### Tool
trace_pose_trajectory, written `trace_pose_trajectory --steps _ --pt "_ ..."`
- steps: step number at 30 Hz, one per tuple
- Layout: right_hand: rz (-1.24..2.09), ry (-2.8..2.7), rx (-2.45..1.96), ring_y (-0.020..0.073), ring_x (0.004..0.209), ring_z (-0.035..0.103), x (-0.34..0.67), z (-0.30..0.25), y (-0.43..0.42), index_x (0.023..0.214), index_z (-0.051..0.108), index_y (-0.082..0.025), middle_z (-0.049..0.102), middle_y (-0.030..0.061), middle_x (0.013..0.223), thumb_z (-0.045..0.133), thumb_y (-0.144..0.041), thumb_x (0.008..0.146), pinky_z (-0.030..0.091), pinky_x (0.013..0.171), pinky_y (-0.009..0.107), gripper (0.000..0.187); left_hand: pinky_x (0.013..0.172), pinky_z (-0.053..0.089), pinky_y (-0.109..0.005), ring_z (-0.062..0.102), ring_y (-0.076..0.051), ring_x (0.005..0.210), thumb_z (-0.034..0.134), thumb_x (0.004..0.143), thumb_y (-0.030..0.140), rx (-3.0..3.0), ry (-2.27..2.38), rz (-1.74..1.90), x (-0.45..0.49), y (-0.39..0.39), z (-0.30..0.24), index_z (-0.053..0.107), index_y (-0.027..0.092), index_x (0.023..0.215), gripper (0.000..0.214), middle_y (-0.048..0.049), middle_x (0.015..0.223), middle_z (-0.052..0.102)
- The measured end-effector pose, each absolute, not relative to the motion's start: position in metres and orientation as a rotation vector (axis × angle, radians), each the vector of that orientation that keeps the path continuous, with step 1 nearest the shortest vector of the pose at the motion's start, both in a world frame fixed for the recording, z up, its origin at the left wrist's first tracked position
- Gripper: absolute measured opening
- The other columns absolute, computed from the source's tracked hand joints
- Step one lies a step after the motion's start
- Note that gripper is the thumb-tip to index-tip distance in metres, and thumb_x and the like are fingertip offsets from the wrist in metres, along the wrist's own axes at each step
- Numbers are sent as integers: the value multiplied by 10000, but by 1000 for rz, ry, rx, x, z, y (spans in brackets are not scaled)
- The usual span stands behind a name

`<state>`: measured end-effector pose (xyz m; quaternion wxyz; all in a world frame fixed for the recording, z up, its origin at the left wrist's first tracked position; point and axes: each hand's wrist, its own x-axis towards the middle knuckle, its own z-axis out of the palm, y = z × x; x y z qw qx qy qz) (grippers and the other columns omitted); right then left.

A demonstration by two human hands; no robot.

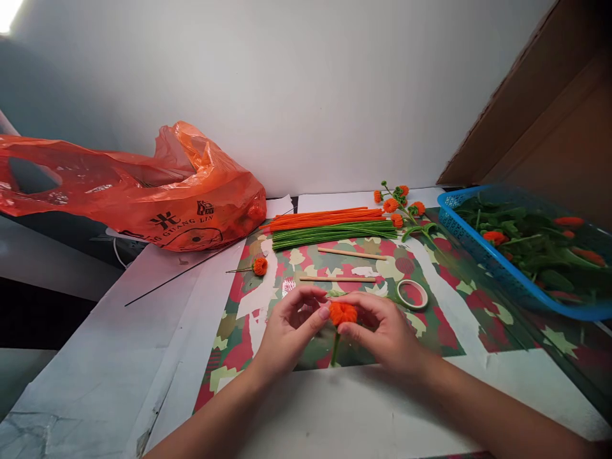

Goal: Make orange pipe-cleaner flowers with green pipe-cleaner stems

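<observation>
Between my two hands is a fuzzy orange pipe-cleaner flower [343,313] with a green stem pointing down toward me. My left hand [297,325] is closed on its left side, thumb and fingertips at the petals. On the other side my right hand [382,325] pinches the flower's edge. A roll of green floral tape [412,294] lies just beyond my right hand. Two thin wooden sticks, one nearer [337,279] and one farther [352,254], rest on the patterned mat. A small orange flower with wire ends [259,266] lies to the left.
Orange pipe cleaners [329,218] and green ones [335,234] lie bundled at the back. A branch of orange flowers [391,205] is beside them. A blue basket [449,220] of leaves and flowers stands right, a red plastic bag [215,191] left, with a dark rod [176,275] near it.
</observation>
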<state>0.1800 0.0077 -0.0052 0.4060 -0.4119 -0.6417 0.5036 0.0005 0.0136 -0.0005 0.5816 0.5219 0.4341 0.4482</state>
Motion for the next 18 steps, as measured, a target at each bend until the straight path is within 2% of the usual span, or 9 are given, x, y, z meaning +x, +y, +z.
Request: trace_pose_trajectory --steps 3,5,7,10,14,18 --pt "1731 -1317 -892 187 867 656 181 -7 9 1106 560 -208 691 61 936 637 -442 829 512 740 305 371 667 533 -257 572 -156 824 630 830 296 1447 935 1052 -3 13 -2 681 225 1000 192 -64 999 558" --pt "1849 -1194 -842 160 774 661 181 -9 10 1071 511 -211 684 28 816 626 -491 826 503 682 273 390 693 543 -272 580 -191 911 612 843 276 1537 922 1035 -3 13 -2 700 241 1019 201 -78 1035 556" --pt "1877 -1157 -857 135 676 642 180 -10 10 979 486 -214 649 -10 713 605 -525 829 469 595 228 365 677 548 -272 597 -198 903 607 846 272 1530 945 1011 -2 12 -2 711 234 989 181 -76 990 577" --pt "1892 -1154 -872 122 627 620 178 -10 10 891 477 -211 615 -20 715 546 -569 847 435 549 213 367 602 549 -273 630 -170 735 612 841 306 1376 962 931 1 12 -1 698 200 947 173 -61 898 620" --pt "1886 -1168 -909 119 599 593 178 -9 10 896 497 -214 592 -20 727 502 -579 866 434 549 223 366 590 542 -262 644 -155 652 616 837 336 1222 980 871 3 11 -1 672 186 938 189 -35 776 674" --pt "1845 -1224 -892 94 548 497 180 -11 11 861 491 -205 545 -39 654 544 -531 865 352 497 199 331 584 522 -236 625 -134 625 651 807 345 1190 1006 886 1 13 -1 680 175 893 193 -23 733 673"
